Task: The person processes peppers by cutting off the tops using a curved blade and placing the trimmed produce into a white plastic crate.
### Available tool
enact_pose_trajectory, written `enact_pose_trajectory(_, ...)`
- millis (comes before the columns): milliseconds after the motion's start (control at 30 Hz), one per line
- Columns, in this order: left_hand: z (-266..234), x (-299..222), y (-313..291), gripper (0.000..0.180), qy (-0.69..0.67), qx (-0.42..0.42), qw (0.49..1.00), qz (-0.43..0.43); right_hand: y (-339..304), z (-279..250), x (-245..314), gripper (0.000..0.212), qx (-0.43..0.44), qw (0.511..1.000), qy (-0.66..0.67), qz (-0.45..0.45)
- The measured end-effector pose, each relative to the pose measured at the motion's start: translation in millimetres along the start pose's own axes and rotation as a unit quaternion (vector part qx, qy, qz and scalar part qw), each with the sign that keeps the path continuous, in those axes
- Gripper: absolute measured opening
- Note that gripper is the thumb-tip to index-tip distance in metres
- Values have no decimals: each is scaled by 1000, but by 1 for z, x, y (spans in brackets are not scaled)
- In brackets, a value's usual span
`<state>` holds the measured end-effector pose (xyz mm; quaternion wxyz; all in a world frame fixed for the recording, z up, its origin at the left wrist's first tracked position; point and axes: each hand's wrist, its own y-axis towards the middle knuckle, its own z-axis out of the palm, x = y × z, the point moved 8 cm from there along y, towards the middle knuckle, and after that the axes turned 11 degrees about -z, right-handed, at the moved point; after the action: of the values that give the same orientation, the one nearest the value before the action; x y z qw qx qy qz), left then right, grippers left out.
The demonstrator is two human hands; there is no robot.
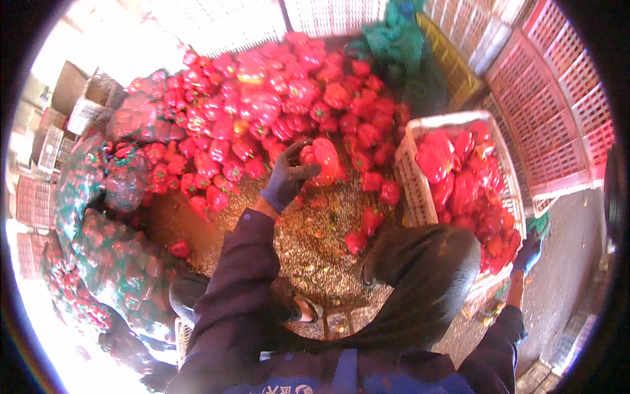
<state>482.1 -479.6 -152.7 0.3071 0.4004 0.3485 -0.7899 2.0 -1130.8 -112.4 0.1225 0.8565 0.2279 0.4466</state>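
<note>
My left hand (289, 177), in a dark glove, is closed around a red bell pepper (325, 161) above the near edge of a large heap of red bell peppers (262, 98). Thumb and fingers grip the pepper from its left side. My right hand (529, 253), also gloved, is low at the outer right side of a pale plastic crate (416, 190) filled with red bell peppers (453, 177). Something green (539, 224) shows just beyond its fingers. How those fingers are set is too small and blurred to make out.
Green mesh sacks (125, 269) full of peppers line the left side. At the back lie a bundle of green netting (397, 39) and a yellow crate (449, 62). Red crates (545, 98) are stacked at the right. Loose peppers (367, 226) lie near my knee.
</note>
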Motion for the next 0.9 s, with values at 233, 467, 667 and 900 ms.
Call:
enact_pose_trajectory(233, 88, -173, -129, 88, -12, 222, 967, 122, -37, 44, 314, 37, 239, 893, 303, -233)
enact_pose_trajectory(467, 94, -152, -204, 68, -208, 167, 950, 164, -265, 115, 578, 42, 515, 698, 459, -189)
enact_pose_trajectory(667, 60, -119, -204, 59, 130, -51, 947, 289, -333, 179, 577, 46, 556, 699, 444, -71)
enact_pose_trajectory(900, 29, -139, -224, 83, 103, -124, 953, 255, -338, 156, 617, 54, 411, 724, 386, -398)
